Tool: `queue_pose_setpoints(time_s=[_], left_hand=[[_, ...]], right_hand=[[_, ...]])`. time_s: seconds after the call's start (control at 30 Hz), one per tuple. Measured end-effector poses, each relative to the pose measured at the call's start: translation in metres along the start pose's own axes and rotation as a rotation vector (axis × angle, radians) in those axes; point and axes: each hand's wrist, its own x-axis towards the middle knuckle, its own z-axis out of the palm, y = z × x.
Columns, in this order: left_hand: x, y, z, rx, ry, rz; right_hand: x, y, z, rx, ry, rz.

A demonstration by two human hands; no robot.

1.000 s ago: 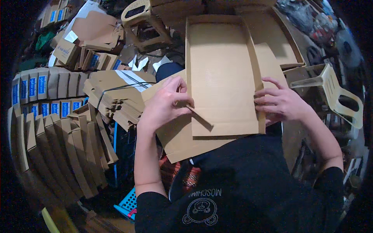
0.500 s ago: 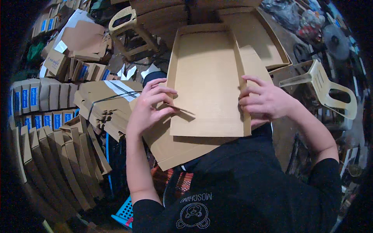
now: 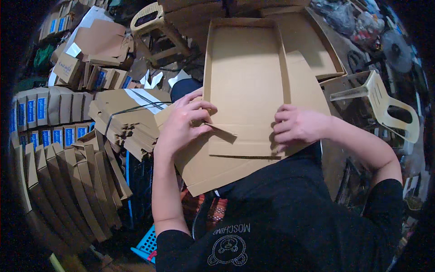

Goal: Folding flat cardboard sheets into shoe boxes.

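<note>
A shallow brown cardboard box (image 3: 244, 72) lies on my lap, on top of a larger flat cardboard sheet (image 3: 201, 170). Its far, left and right walls stand up, while the near end panel lies flat toward me. At the near left corner my left hand (image 3: 185, 122) is closed, pinching a narrow corner flap (image 3: 222, 132) between thumb and fingers. My right hand (image 3: 301, 124) has its fingers curled over the near right corner of the box. Whatever flap lies under those right fingers is hidden.
Bundled folded cardboard (image 3: 122, 115) and rows of stacked boxes (image 3: 59, 106) stand at the left. A plastic stool (image 3: 158, 31) is at the far left. Another cardboard tray (image 3: 303, 41) lies beyond the box; a tipped plastic stool (image 3: 392, 109) is at the right.
The near end panel has folded down flat toward me. The right hand has moved slightly nearer, from the side wall to the corner. The left hand keeps hold of the corner flap.
</note>
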Motion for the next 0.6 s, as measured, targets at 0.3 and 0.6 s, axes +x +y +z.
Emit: queue_pose_setpoints(time_s=[0.3,0.6], left_hand=[[0.009,0.012,0.014,0.026,0.129,0.058],[0.011,0.033,0.025,-0.028,0.533,0.098]], right_hand=[[-0.015,0.008,0.024,-0.098,0.426,0.396],[-0.025,-0.004,-0.013,0.129,0.6,0.48]])
